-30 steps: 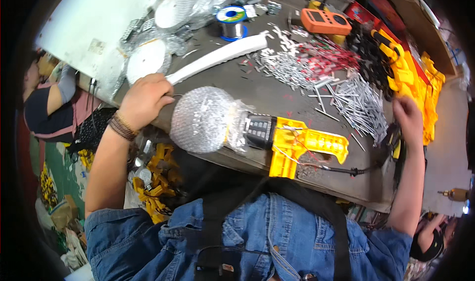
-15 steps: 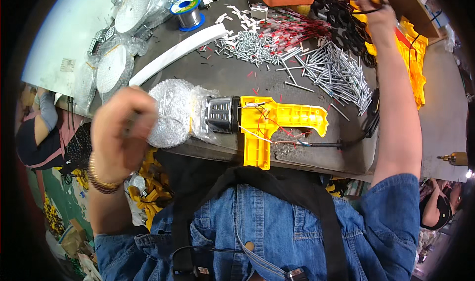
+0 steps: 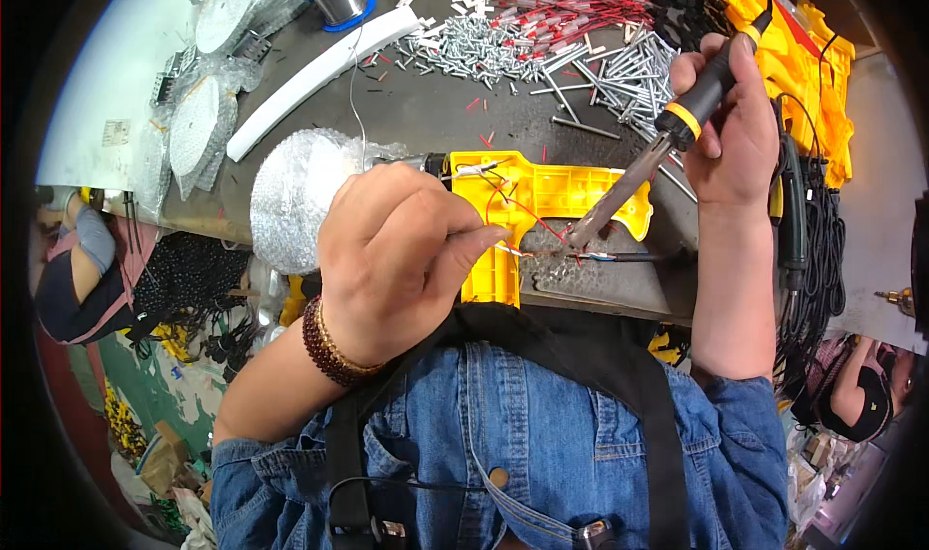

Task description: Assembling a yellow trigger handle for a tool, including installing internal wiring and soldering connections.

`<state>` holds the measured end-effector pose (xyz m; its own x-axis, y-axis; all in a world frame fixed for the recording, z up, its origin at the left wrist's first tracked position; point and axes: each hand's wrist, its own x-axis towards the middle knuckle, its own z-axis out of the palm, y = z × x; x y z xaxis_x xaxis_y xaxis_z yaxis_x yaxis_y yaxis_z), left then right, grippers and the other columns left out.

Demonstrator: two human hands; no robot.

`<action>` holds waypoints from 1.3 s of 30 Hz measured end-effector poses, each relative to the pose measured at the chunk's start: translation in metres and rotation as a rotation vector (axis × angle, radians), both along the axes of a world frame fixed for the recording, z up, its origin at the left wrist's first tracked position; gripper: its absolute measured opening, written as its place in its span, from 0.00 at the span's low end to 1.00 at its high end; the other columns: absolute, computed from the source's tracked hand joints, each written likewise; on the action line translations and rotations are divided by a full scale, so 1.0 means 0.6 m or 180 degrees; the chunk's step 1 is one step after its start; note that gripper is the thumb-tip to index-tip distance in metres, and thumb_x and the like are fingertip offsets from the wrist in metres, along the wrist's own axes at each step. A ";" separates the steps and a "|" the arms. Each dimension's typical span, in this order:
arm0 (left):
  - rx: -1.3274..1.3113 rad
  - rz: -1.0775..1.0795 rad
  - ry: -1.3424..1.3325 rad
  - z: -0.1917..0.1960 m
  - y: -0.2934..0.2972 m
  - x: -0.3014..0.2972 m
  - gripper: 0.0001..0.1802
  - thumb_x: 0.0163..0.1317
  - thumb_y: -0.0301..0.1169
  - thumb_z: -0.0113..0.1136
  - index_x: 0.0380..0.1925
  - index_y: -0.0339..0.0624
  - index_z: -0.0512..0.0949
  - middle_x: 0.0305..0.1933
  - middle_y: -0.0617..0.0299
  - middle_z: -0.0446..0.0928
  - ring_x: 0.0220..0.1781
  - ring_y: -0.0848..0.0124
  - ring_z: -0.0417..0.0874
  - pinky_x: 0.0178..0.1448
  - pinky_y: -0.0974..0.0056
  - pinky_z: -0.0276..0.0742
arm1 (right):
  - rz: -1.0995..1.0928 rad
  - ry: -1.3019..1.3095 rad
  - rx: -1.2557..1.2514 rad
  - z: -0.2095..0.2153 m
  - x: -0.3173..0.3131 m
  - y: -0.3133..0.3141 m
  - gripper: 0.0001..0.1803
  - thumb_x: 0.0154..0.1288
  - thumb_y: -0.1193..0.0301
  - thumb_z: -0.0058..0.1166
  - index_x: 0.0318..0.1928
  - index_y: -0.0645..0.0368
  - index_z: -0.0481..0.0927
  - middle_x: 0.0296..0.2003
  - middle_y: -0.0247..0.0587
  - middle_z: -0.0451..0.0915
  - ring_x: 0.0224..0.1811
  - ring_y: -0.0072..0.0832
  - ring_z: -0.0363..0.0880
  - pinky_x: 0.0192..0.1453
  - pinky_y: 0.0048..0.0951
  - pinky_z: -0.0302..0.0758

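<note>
My right hand (image 3: 737,139) is closed around the black handle of a soldering iron (image 3: 706,90). Its long metal barrel slants down-left, and the tip is at or very near the bared wire joint (image 3: 573,253). My left hand (image 3: 397,250) pinches thin solder wire (image 3: 358,100), a strand of which runs down from the spool (image 3: 339,3); the fingertips are just left of the joint. Beneath lies an open yellow plastic handle shell (image 3: 581,190) with red and white wires in it. A bubble-wrapped round part (image 3: 295,197) adjoins the shell, partly hidden by my left hand.
Piles of screws (image 3: 474,52), long bolts (image 3: 619,90) and red wire pieces (image 3: 581,13) lie at the back. A curved white strip (image 3: 319,81) is at left. Yellow shells (image 3: 823,95) and black cables (image 3: 823,250) crowd the right. Another person (image 3: 861,395) sits at far right.
The soldering iron came from the back right down to the wire joint in my right hand. My left hand moved right, from beside the bubble-wrapped part, drawing a solder strand. The view shifted slightly.
</note>
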<state>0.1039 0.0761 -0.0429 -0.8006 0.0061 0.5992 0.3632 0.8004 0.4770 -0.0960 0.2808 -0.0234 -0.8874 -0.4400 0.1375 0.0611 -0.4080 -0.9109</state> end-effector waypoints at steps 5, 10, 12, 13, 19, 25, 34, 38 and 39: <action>-0.0116 0.0091 0.0076 -0.006 0.009 0.000 0.12 0.45 0.20 0.74 0.27 0.38 0.79 0.26 0.59 0.75 0.28 0.63 0.75 0.34 0.62 0.70 | 0.0102 -0.0014 -0.0007 -0.014 0.004 -0.007 0.19 0.78 0.55 0.41 0.47 0.59 0.74 0.31 0.46 0.78 0.10 0.14 0.56 0.15 0.14 0.55; -0.0205 0.0318 0.0213 -0.014 0.016 -0.005 0.13 0.44 0.26 0.75 0.24 0.46 0.76 0.24 0.63 0.72 0.27 0.62 0.73 0.34 0.59 0.65 | 0.0014 0.0105 0.0119 -0.018 0.019 -0.017 0.17 0.78 0.56 0.41 0.46 0.56 0.74 0.30 0.46 0.79 0.10 0.14 0.56 0.15 0.14 0.55; -0.0197 0.0253 0.0162 -0.012 0.013 -0.001 0.12 0.45 0.23 0.74 0.25 0.43 0.77 0.25 0.61 0.73 0.27 0.63 0.73 0.34 0.61 0.66 | 0.0049 0.0170 0.0111 -0.018 0.022 -0.017 0.17 0.78 0.56 0.42 0.46 0.56 0.74 0.31 0.47 0.80 0.10 0.13 0.57 0.15 0.14 0.55; -0.0189 0.0199 0.0117 -0.011 0.013 0.000 0.12 0.46 0.20 0.74 0.27 0.40 0.79 0.26 0.60 0.74 0.28 0.64 0.74 0.33 0.62 0.68 | 0.0049 0.0168 0.0115 -0.018 0.022 -0.017 0.17 0.78 0.56 0.42 0.46 0.56 0.74 0.31 0.47 0.80 0.10 0.13 0.57 0.15 0.14 0.55; -0.0262 0.0132 0.0172 -0.006 0.015 -0.004 0.12 0.46 0.20 0.74 0.27 0.40 0.79 0.26 0.60 0.74 0.28 0.64 0.74 0.34 0.62 0.68 | -0.0018 0.0266 0.0055 -0.019 0.020 -0.015 0.17 0.78 0.56 0.42 0.46 0.57 0.74 0.31 0.47 0.80 0.10 0.13 0.57 0.15 0.13 0.55; -0.0303 0.0162 0.0142 -0.009 0.015 -0.004 0.11 0.47 0.21 0.74 0.27 0.40 0.79 0.26 0.60 0.74 0.29 0.63 0.74 0.35 0.61 0.68 | 0.0051 0.0290 -0.0029 -0.020 0.021 -0.015 0.18 0.79 0.56 0.39 0.47 0.58 0.74 0.32 0.48 0.80 0.10 0.13 0.57 0.15 0.13 0.55; -0.0391 0.0179 0.0056 -0.009 0.015 0.000 0.11 0.45 0.24 0.75 0.26 0.42 0.79 0.25 0.62 0.74 0.28 0.64 0.73 0.37 0.61 0.65 | 0.0150 0.0350 -0.0128 -0.023 0.021 -0.014 0.18 0.79 0.57 0.38 0.47 0.59 0.74 0.33 0.49 0.80 0.11 0.13 0.57 0.16 0.13 0.56; -0.0454 0.0216 0.0096 -0.009 0.017 0.001 0.12 0.44 0.25 0.75 0.26 0.43 0.79 0.25 0.63 0.74 0.28 0.65 0.73 0.39 0.61 0.64 | 0.0028 0.0378 -0.0068 -0.019 0.025 -0.016 0.19 0.79 0.56 0.39 0.48 0.59 0.74 0.33 0.48 0.80 0.11 0.13 0.57 0.16 0.13 0.56; -0.0451 0.0227 0.0084 -0.010 0.017 0.000 0.12 0.44 0.26 0.75 0.26 0.43 0.79 0.25 0.64 0.74 0.28 0.65 0.73 0.40 0.61 0.64 | 0.0030 0.0390 -0.0054 -0.019 0.025 -0.016 0.19 0.79 0.56 0.39 0.47 0.59 0.74 0.33 0.48 0.80 0.11 0.13 0.57 0.16 0.12 0.56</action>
<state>0.1042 0.0863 -0.0489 -0.7859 0.0360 0.6173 0.3141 0.8832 0.3484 -0.0810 0.2711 -0.0348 -0.8593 -0.4449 0.2523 -0.0465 -0.4233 -0.9048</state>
